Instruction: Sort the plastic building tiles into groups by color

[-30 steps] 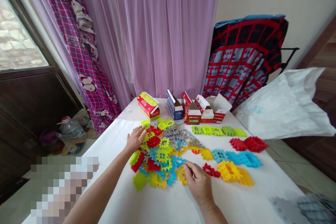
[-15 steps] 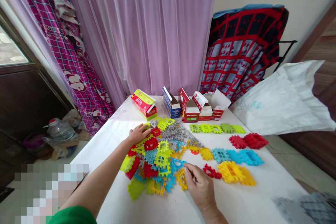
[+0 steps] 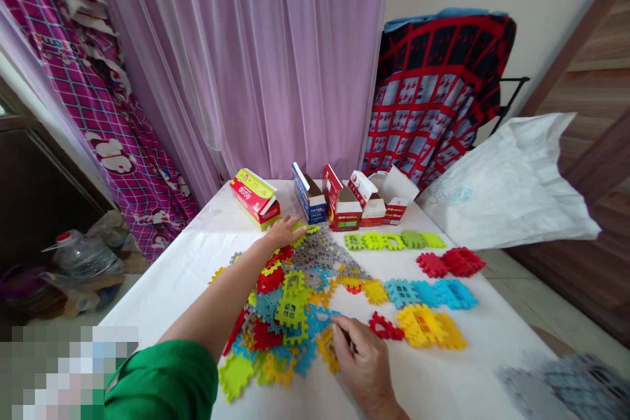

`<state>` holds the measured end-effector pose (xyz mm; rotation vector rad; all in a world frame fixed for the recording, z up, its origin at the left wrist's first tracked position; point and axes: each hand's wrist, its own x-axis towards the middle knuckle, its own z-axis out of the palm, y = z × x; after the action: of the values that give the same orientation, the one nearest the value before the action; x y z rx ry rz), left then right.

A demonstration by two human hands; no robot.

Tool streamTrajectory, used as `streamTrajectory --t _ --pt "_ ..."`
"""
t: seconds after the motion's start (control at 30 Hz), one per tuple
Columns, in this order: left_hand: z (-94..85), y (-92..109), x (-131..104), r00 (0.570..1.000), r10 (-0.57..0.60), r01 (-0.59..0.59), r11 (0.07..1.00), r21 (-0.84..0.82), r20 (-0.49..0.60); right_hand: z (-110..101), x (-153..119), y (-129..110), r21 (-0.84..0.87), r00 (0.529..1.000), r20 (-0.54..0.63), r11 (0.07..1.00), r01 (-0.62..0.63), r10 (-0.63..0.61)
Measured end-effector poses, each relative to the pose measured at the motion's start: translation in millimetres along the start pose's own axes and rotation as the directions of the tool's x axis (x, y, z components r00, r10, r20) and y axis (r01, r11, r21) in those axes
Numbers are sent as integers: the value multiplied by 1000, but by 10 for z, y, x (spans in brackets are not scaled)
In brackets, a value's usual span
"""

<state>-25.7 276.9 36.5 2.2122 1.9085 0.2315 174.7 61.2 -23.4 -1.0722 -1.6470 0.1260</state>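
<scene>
A heap of notched plastic building pieces lies on the table: grey ones (image 3: 322, 252) at the back, red (image 3: 270, 280), blue (image 3: 315, 316) and lime-green (image 3: 291, 307) ones in front. At the heap's far edge my left hand (image 3: 284, 231) lies with fingers stretched over lime-green pieces. My right hand (image 3: 363, 359) rests at the near right side, fingers curled with thumb and forefinger together. A blue piece's tip meets its fingertips, and a yellow piece (image 3: 327, 348) lies beside the thumb. Whatever those curled fingers hold, if anything, is hidden.
Sorted rows of green (image 3: 392, 241), red (image 3: 457, 262), blue (image 3: 428, 293) and yellow (image 3: 430, 327) pieces lie to the right. Several opened boxes, one of them blue (image 3: 309, 197), stand along the back. A white sack (image 3: 512, 184) leans at the right edge. Grey pieces (image 3: 566, 384) sit near right.
My left hand has moved forward and right across the far side of the heap. My right hand has kept nearly the same place and pose. The view has turned slightly right.
</scene>
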Motion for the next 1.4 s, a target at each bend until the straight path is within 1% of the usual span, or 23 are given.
streamTrajectory --t 0.07,0.17,0.27,0.4,0.5,0.63,0.7,0.77,0.8,0.83,0.87,0.9,0.93,0.97,1.0,1.03,1.07,1.1,1.13,1.2,1.3,1.33,1.4 --pt "93 28 109 997 -26 25 1000 18 72 2 1 -2 -10 1000 12 1000 -5 5" --pt "168 56 97 989 3 -10 999 41 150 3 5 -2 -17 1000 24 1000 -6 6" --pt "160 93 -77 977 76 -87 995 47 200 1 10 -2 -14 999 34 1000 -10 11" --pt "103 170 -410 956 174 -185 982 24 234 10 3 0 -23 999 40 1000 -16 17" --pt "51 241 -664 950 212 -221 975 16 228 28 -10 1 -29 999 49 999 -14 16" --pt "-62 287 -1022 953 242 -248 969 13 182 31 -25 0 -38 998 58 999 -7 9" --pt "-126 241 -1232 954 274 -277 961 5 125 0 -25 0 -78 999 45 997 4 -1" --pt "-172 122 -1468 952 307 -307 952 -6 12 -52 -25 5 -162 1000 30 987 6 -1" --pt "-180 33 -1594 954 296 -296 955 -6 -41 -80 -27 10 -213 1000 19 977 -5 10" --pt "-176 -73 -1722 960 260 -261 965 6 -100 -104 -31 17 -261 1000 8 965 -26 29" --pt "-157 -193 -1848 967 181 -179 983 27 -178 -120 -39 25 -302 999 -1 952 -50 53" --pt "-124 -322 -1971 963 75 -65 997 46 -260 -126 -50 32 -331 997 -5 941 -75 78" --pt "-78 -452 -2085 940 -42 62 997 47 -340 -121 -62 38 -349 995 0 933 -91 98" --pt "-21 -578 -2187 900 -164 190 981 25 -404 -105 -73 42 -351 994 17 932 -94 106" --pt "44 -692 -2274 851 -282 307 951 -16 -444 -83 -83 44 -335 994 42 939 -80 99" --pt "113 -787 -2343 810 -383 399 915 -62 -445 -57 -90 44 -300 995 67 952 -54 77" --pt "182 -859 -2393 794 -442 445 890 -97 -418 -32 -93 43 -250 996 81 968 -23 45" --pt "249 -906 -2424 799 -456 449 886 -117 -391 -11 -94 42 -194 997 81 981 8 8" --pt "311 -928 -2436 814 -455 442 888 -124 -361 4 -94 44 -142 997 68 989 33 -23" --pt "417 -911 -2417 835 -422 396 906 -147 -353 13 -100 57 -83 998 19 995 54 -53" --pt "534 -818 -2347 851 -320 269 947 -177 -417 -1 -126 101 -103 998 -42 994 42 -46" --pt "563 -791 -2329 848 -290 229 956 -186 -444 -4 -126 118 -121 998 -50 992 34 -41" --pt "605 -759 -2316 820 -274 186 958 -219 -503 -3 -72 149 -154 999 -31 988 27 -32"
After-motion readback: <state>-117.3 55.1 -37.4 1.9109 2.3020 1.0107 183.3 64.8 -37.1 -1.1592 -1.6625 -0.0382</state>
